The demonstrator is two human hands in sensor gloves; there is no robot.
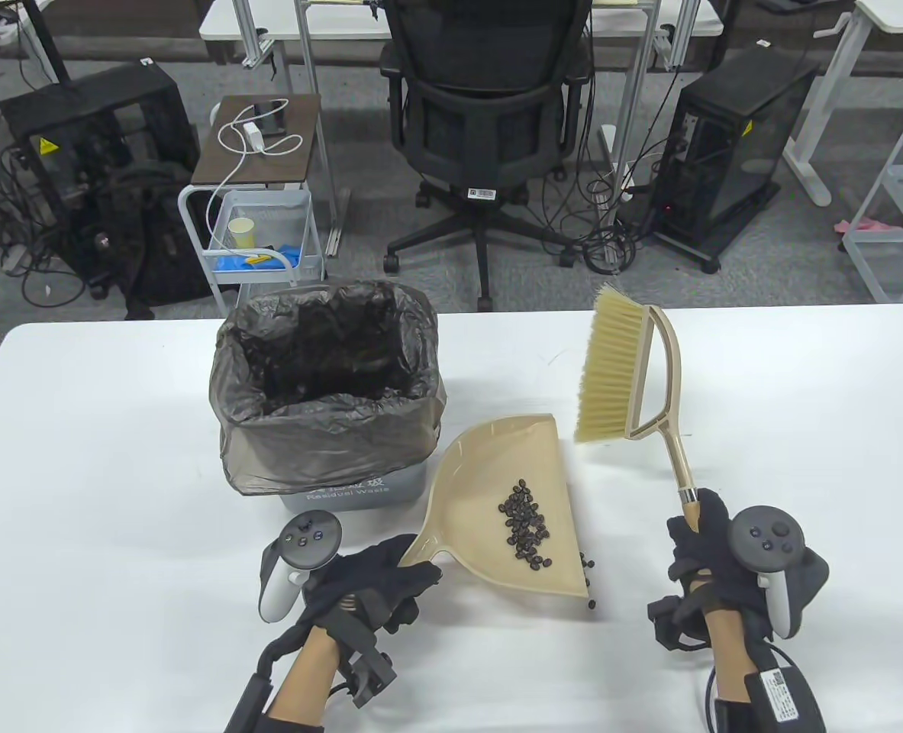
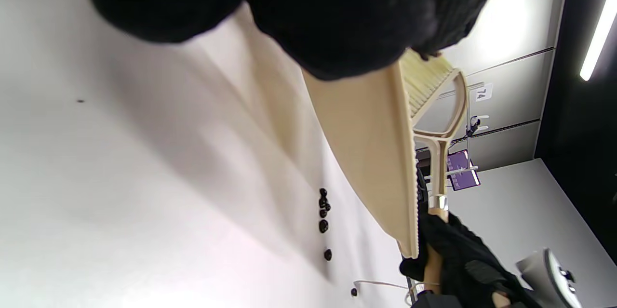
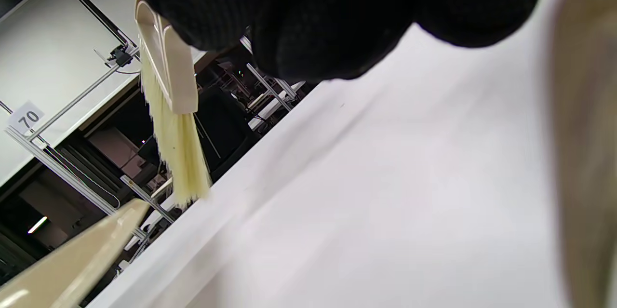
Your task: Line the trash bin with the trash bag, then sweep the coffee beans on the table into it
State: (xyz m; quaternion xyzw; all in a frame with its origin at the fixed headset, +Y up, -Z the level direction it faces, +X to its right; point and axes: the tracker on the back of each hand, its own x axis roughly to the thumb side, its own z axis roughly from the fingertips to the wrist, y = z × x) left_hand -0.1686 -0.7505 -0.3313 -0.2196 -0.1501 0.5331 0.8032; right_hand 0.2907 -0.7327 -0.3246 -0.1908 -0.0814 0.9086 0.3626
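A grey trash bin [image 1: 352, 492] lined with a dark translucent bag [image 1: 329, 397] stands on the white table [image 1: 100, 458]. To its right, my left hand [image 1: 367, 588] grips the handle of a beige dustpan [image 1: 489, 473] and holds it raised and tilted. Several coffee beans [image 1: 526, 527] lie inside the pan. A few loose beans [image 1: 588, 569] [image 2: 324, 211] lie on the table under its right edge. My right hand [image 1: 707, 538] grips the handle of a beige brush [image 1: 627, 374], held up off the table with its bristles [image 3: 176, 149] pointing toward the pan.
A black office chair [image 1: 489, 122] and a small white cart [image 1: 260, 229] stand beyond the table's far edge. Two dark computer cases sit on the floor at the left and right. The table's left and right parts are bare white surface.
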